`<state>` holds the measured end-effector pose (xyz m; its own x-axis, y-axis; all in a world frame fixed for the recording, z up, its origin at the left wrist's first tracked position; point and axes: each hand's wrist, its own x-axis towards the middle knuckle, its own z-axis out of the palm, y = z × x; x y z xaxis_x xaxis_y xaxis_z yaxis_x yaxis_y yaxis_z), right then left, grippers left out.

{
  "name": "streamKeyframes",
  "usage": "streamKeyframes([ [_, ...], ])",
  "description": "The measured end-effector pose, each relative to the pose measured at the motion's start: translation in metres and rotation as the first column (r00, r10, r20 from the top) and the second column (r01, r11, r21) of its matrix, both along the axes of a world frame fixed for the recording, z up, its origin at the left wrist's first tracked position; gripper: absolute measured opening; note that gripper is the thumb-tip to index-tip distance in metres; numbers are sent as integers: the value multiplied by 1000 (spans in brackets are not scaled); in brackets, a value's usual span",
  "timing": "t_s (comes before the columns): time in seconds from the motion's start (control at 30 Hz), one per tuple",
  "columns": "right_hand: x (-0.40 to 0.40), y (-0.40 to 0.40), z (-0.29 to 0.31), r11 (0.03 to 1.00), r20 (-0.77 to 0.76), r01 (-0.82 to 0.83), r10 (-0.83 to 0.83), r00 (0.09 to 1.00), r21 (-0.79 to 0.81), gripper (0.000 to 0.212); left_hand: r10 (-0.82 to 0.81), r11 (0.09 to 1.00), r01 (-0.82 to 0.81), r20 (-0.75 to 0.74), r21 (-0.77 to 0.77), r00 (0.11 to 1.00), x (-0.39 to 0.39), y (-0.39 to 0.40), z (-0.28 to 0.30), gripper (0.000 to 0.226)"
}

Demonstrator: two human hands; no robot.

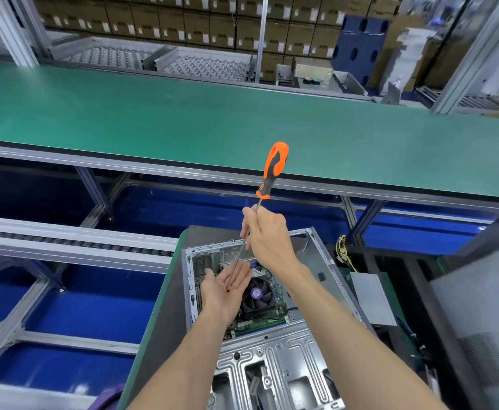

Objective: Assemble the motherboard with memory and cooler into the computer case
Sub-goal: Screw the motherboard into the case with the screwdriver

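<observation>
Lower centre of frame: open grey sheet-metal computer case [316, 255] lies on a dark, green-edged surface [165, 294], with the green motherboard [260, 322] already seated inside and its black fan cooler [257, 295] on top. Memory sticks are not clearly made out. Right hand [267, 232] hovers above the case, fingers [246, 220] curled round the bare steel shaft of a long screwdriver with an orange-and-black handle [274, 168], gripping below the handle. The tool's long axis runs from handle at upper right, down and left, to the tip in the left hand. Left hand [227, 290] is held palm up over the board, fingers relaxed and uncurled, cupping a small dark speck at the tip, probably a screw [227, 290], too small to be sure. Judgement: the step is loading a screw onto the tip; the board lies directly below both hands, the left nearer it. The right hand would need to shift up to the handle before driving.
</observation>
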<state>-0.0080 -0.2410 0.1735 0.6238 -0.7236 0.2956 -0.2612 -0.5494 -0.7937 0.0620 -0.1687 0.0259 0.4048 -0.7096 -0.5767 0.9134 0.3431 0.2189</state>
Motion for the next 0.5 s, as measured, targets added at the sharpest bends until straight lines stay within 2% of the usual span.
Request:
streamKeyframes([
  [0.23, -3, -5, 0, 1000, 32, 21, -20, 999, -11, 46, -36, 999, 36, 0, -40, 999, -1, -1, 3, 61],
  [0.4, -6, -16, 7, 995, 27, 79, -77, 997, -59, 46, -126, 987, 123, 30, 99, 992, -2, 3, 3, 43],
  [0.5, -8, -22, 8, 993, 38, 109, -107, 993, -50, 46, -153, 981, 142, 82, 132, 985, -3, 2, 4, 29],
])
